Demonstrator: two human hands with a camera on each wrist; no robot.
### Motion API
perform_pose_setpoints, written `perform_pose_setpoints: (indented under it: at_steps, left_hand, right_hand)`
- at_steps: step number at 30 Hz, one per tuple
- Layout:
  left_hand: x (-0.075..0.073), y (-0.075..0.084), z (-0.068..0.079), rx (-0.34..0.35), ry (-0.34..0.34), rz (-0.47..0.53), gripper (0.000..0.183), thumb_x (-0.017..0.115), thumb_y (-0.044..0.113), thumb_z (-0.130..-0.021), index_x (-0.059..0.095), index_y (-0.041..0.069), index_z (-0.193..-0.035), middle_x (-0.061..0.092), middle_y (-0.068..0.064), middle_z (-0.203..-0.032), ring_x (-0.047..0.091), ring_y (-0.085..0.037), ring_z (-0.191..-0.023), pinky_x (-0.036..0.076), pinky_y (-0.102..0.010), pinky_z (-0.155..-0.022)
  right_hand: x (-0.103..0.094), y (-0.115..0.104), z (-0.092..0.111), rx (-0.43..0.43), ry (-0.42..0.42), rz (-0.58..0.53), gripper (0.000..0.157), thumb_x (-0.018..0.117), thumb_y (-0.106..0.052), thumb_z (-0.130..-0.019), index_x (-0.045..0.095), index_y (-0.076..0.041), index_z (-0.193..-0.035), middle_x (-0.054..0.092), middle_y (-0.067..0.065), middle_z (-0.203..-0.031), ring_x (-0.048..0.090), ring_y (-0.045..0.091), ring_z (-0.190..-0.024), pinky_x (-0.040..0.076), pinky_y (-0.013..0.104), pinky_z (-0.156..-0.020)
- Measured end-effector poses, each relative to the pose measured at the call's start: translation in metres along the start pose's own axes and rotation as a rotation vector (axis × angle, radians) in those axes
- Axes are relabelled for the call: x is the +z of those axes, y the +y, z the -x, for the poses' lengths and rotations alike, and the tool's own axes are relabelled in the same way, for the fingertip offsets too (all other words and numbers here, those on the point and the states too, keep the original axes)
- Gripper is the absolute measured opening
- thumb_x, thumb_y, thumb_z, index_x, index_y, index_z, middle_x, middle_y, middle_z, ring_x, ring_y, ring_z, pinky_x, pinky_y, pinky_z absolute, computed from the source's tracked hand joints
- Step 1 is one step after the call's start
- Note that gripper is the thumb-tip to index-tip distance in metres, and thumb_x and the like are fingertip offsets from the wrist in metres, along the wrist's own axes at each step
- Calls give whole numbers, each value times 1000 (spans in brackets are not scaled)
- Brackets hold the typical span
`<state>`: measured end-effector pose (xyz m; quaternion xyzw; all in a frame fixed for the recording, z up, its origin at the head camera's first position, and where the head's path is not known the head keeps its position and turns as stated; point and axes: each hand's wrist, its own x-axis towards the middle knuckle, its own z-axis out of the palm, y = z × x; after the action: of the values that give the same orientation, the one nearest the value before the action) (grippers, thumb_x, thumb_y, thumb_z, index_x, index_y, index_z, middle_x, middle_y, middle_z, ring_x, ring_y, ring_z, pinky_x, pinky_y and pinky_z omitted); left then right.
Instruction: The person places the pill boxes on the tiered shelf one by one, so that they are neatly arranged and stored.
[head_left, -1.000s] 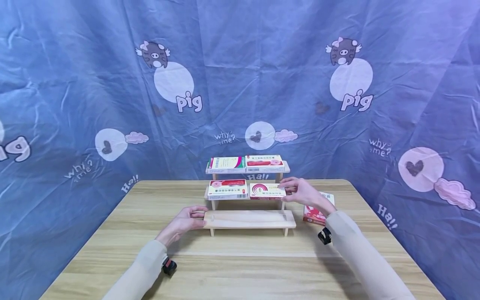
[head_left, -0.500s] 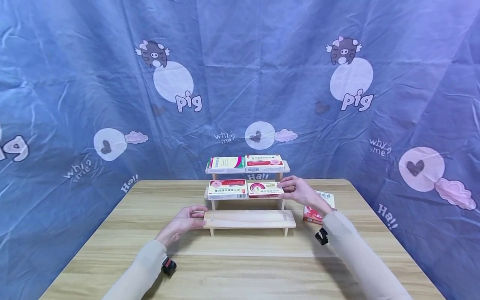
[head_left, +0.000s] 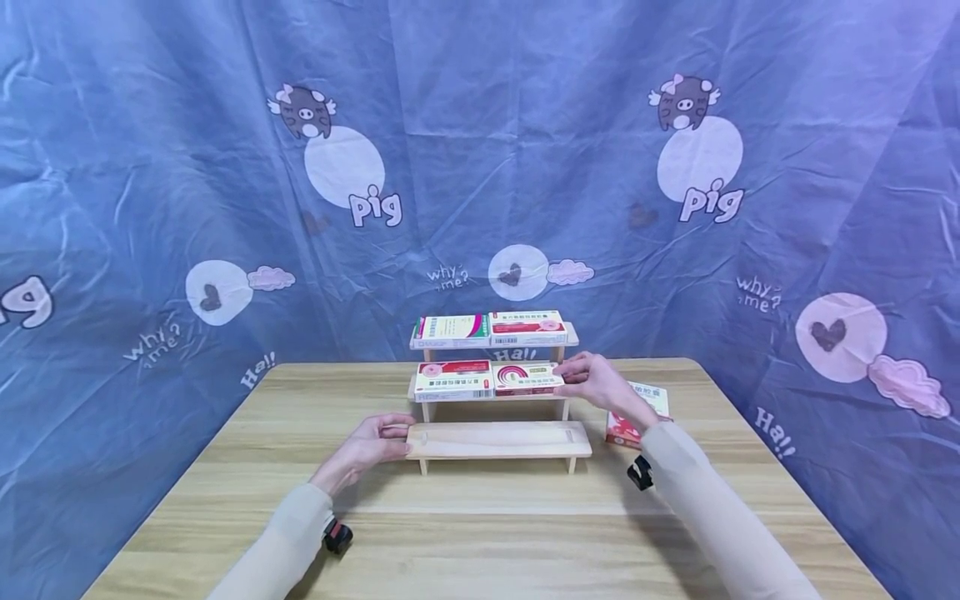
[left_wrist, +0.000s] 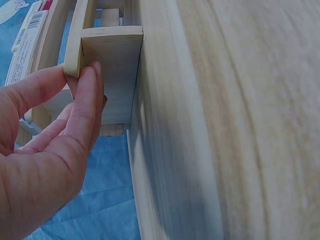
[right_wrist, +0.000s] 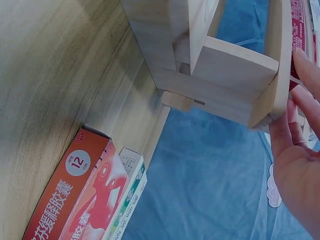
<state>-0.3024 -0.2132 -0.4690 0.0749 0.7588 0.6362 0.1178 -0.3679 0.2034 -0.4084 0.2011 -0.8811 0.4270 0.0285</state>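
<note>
On the middle tier of a three-step wooden display stand (head_left: 498, 439) lies a white medicine box with magenta arcs (head_left: 517, 378). My right hand (head_left: 606, 390) holds its right end, the thumb against the dark red side (right_wrist: 296, 35) in the right wrist view. To its left, side by side, is a red-and-white medicine box (head_left: 453, 382). My left hand (head_left: 366, 447) grips the left end of the bottom tier; in the left wrist view the thumb and fingers pinch the board's edge (left_wrist: 73, 57). The bottom tier carries nothing.
A green-and-white medicine box (head_left: 450, 329) and another red-and-white one (head_left: 528, 327) lie on the top tier. Right of the stand, an orange-red medicine box (right_wrist: 65, 195) and a green-and-white box (right_wrist: 131, 187) sit on the wooden table (head_left: 480, 550). A blue curtain hangs behind.
My right hand has moved slightly left, sliding the magenta-arc box against its neighbour and straightening it on the middle tier. The left hand has stayed on the bottom tier.
</note>
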Motion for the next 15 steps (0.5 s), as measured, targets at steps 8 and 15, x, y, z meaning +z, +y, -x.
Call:
perform_pose_setpoints:
  at_steps: [8,15]
  left_hand:
    - [-1,1,0,-1,-1,7,62,66,-7,-83,41,-12,-139,57,-29,-131,67,-19,-98,58,-32,-88]
    - [0,1,0,1,-6,8,61,66,-7,-83,41,-12,-138,57,-29,-131,67,-18,-97,59,-33,-89]
  right_hand:
    - [1,-1,-3,7,26,40,39,80,-20,-80,72,-3,-114,59,18,-120,65,36,-106,58,40,-89]
    - [-3,5,1,-2,19,-48,42,80,-19,-81,69,-1,-117,61,20,-123,65,35,-109,57,36,-92]
